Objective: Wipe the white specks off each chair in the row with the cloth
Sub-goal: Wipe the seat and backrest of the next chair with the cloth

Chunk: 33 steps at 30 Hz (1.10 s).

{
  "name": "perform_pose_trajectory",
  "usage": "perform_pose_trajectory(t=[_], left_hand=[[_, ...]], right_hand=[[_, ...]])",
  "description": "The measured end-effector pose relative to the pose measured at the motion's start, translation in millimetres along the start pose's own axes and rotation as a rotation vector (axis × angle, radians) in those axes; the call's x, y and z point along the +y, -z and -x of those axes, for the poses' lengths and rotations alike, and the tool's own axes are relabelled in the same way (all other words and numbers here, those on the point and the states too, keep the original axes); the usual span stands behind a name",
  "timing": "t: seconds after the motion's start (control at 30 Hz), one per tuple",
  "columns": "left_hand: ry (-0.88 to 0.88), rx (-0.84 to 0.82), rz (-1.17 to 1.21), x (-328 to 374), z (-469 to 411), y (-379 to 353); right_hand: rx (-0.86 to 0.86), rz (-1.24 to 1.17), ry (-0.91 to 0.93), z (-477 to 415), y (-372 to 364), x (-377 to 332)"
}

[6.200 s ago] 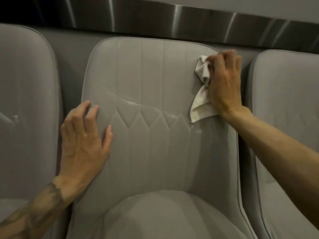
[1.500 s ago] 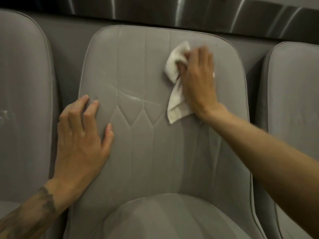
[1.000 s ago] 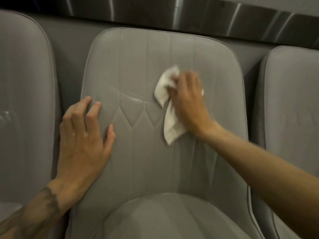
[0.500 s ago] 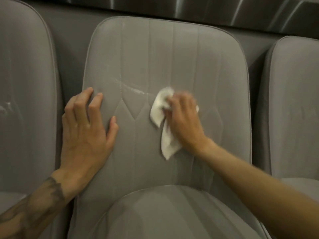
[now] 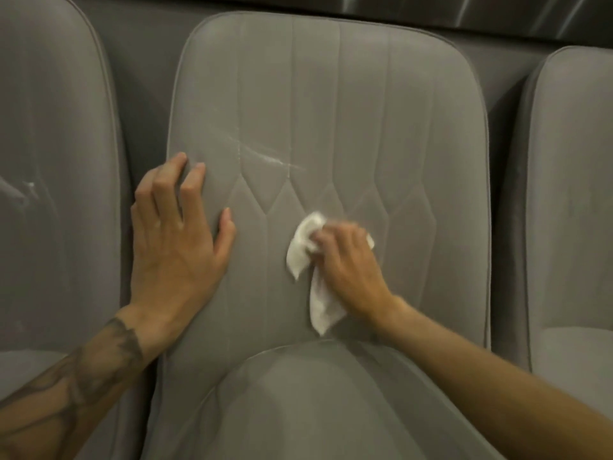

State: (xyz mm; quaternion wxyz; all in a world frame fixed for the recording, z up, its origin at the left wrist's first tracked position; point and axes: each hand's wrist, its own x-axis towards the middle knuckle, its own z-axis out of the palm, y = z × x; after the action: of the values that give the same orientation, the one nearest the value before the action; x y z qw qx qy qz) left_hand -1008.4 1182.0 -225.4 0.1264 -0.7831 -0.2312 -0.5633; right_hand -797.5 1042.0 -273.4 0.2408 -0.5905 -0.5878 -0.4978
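Wiping the middle grey padded chair (image 5: 331, 94), low on its back, with the small white crumpled cloth (image 5: 303, 250) gripped in the curled right hand (image 5: 348, 263). Steadying with the flat, open left hand (image 5: 175, 240) at the left edge. Next, probably rubbing up and left over the white streaks (image 5: 265, 156).

This looks like a commercial seating area, a restaurant or waiting room perhaps: matching grey upholstered seats with stitched backs, the left chair (image 5: 49, 161), middle chair (image 5: 331, 104) and right chair (image 5: 570, 194), stand close side by side against a grey wall (image 5: 142, 71) beneath a brushed metal band (image 5: 481, 11).
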Motion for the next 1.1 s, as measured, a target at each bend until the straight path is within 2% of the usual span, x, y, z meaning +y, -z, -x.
perform_pose_trajectory(t=[0.1,0.13,0.17,0.23,0.3,0.37,0.43,0.53,0.6,0.7,0.8,0.87,0.9,0.97,1.1], left_hand=[[0.0,-0.005,-0.008,0,0,0],[0.001,-0.002,-0.009,1,0,0],[0.002,0.002,-0.01,1,0,0],[0.003,0.004,-0.006,2,0,0],[0.007,0.003,-0.005,1,0,0],[0.006,0.004,0.002,1,0,0],[0.007,0.006,0.01,1,0,-1],[0.003,0.004,0.022,0,-1,0],[0.008,0.007,0.026,0,-1,0],[0.011,0.005,0.037,2,-1,0],[0.006,-0.004,0.026,0,-1,0],[0.005,-0.009,0.018,0,-1,1],[0.005,-0.01,0.012,0,-1,1],[0.004,-0.014,0.004,-1,-1,0],[0.0,-0.016,-0.007,-2,0,-1]], right_hand=[[-0.27,-0.047,0.326,46,3,-13],[-0.304,-0.035,0.366,40,7,-7],[-0.267,-0.009,0.362,26,9,-1],[-0.109,0.054,0.193,-12,12,14],[0.04,0.069,-0.081,-43,16,22],[0.105,0.039,-0.204,-40,12,14],[0.046,0.018,-0.108,-9,1,-4],[-0.16,0.001,0.246,37,-3,-14],[-0.162,0.016,0.337,24,5,2],[0.077,0.112,0.175,-59,12,40],[0.333,0.143,-0.17,-175,24,60],[0.397,0.134,-0.332,-212,24,55],[0.394,0.127,-0.344,-210,20,49],[0.321,0.09,-0.247,-172,9,27],[0.029,0.027,0.144,-77,3,2]])
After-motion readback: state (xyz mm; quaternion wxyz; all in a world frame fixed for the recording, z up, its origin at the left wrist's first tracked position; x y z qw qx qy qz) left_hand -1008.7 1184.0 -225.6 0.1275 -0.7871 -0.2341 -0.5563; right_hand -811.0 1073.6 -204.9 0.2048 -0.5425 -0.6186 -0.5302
